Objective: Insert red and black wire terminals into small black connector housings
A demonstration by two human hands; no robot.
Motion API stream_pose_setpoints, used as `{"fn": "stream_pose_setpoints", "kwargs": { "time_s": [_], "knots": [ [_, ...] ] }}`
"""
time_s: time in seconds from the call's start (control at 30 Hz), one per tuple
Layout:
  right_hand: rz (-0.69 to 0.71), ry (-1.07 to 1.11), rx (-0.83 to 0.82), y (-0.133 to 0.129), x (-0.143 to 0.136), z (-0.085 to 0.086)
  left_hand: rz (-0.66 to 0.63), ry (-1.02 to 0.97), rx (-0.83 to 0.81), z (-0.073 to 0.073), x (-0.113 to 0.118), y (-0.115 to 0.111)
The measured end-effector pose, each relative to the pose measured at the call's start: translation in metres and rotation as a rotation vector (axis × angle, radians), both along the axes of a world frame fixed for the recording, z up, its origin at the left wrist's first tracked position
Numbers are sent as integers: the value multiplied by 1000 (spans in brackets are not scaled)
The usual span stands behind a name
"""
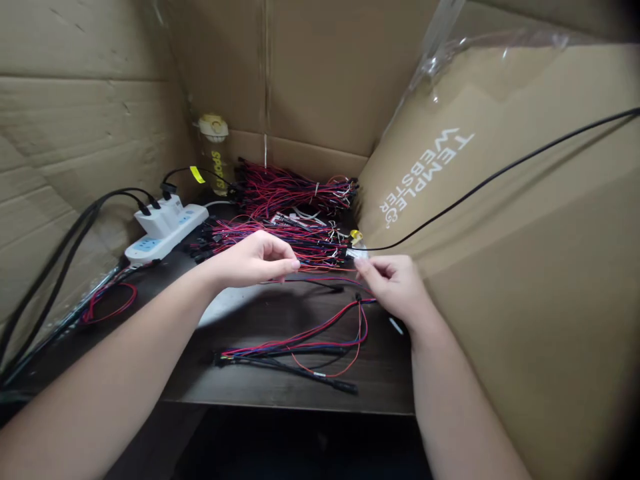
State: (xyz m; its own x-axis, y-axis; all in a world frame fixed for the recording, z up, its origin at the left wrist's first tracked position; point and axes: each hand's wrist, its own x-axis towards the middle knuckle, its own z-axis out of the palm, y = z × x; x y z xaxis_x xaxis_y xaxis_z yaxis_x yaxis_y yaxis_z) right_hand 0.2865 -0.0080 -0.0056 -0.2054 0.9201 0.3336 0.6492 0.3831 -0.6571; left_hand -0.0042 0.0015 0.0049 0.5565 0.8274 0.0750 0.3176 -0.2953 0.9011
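My left hand (263,260) is closed in a pinch above the table, in front of a bundle of red and black wires (310,235). Level with it on the right, my right hand (395,283) also pinches thumb against finger. A thin orange-red wire (327,269) runs across the gap between the fingertips; whether either hand holds it I cannot tell. Below the hands lies a wire harness (295,345) of red, blue and black leads with black connectors, one thin orange lead looping out near a white label.
A second wire bundle (295,190) lies at the back, beside a clear bottle with a yellowish lid (214,127). On the left sits a white power strip (167,233) with black plugs. Cardboard walls (320,73) surround the dark table (300,395); a black cable (480,193) crosses the right side.
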Motion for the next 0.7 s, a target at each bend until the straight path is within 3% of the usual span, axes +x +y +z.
{"fn": "stream_pose_setpoints", "kwargs": {
  "time_s": [0.1,0.27,0.33,0.47,0.53,0.7],
  "knots": [
    [72,-218,17,0,-10,-1,-36,35,43,2,1,-2],
    [120,-303,321,-9,-50,8,-34,50,54,-5,3,2],
    [162,-355,354,-14,-65,14,-44,39,60,-9,3,4],
    [301,-281,92,-17,-85,17,-54,-51,75,-14,5,4],
    [304,-203,-47,-14,-88,14,-37,-67,78,-13,6,3],
    [357,-31,-159,-5,-78,7,-54,-51,131,-10,8,1]
  ]
}}
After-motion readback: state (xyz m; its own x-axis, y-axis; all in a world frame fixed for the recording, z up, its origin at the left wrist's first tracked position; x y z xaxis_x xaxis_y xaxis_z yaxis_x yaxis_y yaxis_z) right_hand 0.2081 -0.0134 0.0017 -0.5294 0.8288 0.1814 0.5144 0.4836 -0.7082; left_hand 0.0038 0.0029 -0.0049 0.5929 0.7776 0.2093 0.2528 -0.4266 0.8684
